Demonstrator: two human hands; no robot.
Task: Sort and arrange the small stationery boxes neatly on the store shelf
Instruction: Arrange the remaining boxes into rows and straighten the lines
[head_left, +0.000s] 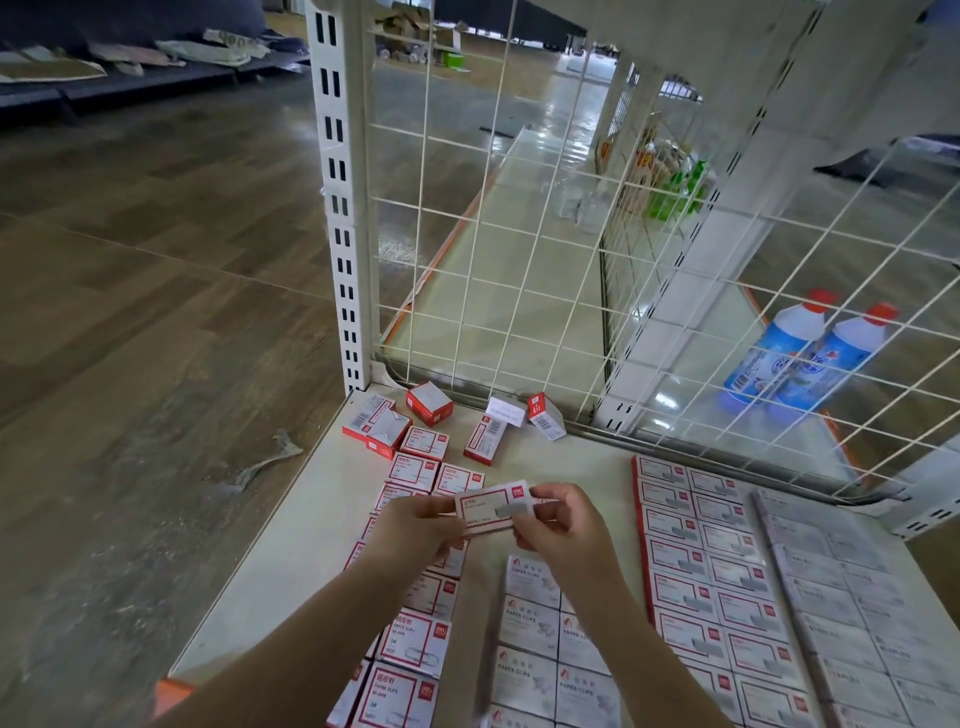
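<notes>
Above the shelf (291, 545), left hand (415, 530) and right hand (558, 519) pinch one red-and-white box (493, 506), fingers apparently curled round its ends.

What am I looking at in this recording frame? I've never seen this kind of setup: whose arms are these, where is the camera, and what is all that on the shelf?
There is no machine here. A person wears a wide-angle camera on the head, looking down at their own arms. The left hand and right hand together hold one small red-and-white stationery box by its ends, above a white store shelf. Neat rows of similar boxes lie flat on the right, paper clip boxes sit near the arms, and a few loose boxes lie jumbled at the back by the wire grid. Two blue bottles stand behind it.
</notes>
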